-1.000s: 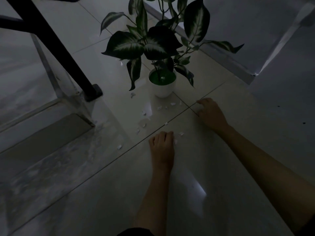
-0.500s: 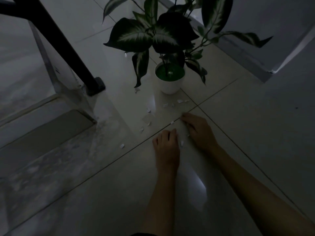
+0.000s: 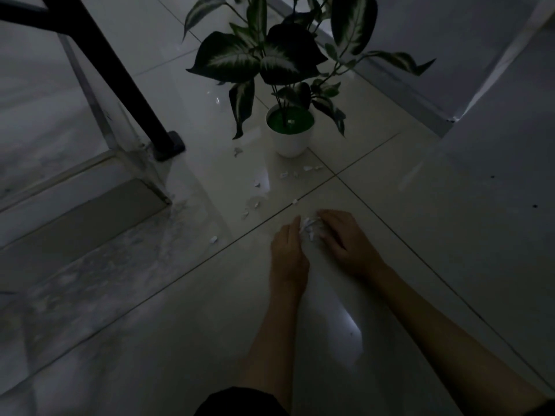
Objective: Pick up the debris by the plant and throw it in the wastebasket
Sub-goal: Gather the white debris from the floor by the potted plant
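Small white paper scraps lie on the glossy floor tiles in front of a leafy plant in a white pot (image 3: 290, 142). A little heap of scraps (image 3: 309, 226) sits between my two hands. My left hand (image 3: 288, 250) stands on its edge left of the heap, fingers together and touching it. My right hand (image 3: 345, 238) lies palm down on the right, fingers curved against the heap. More loose scraps (image 3: 255, 202) are scattered to the left, one scrap (image 3: 213, 239) farther out. No wastebasket is in view.
A black slanted metal leg (image 3: 132, 94) ends in a foot left of the pot, beside a raised marble step (image 3: 75, 187). A wall corner and baseboard (image 3: 420, 100) run behind the plant on the right. The room is dim.
My right hand slid left across the floor toward my left hand, sweeping scraps into a heap between them. My left hand turned onto its edge.
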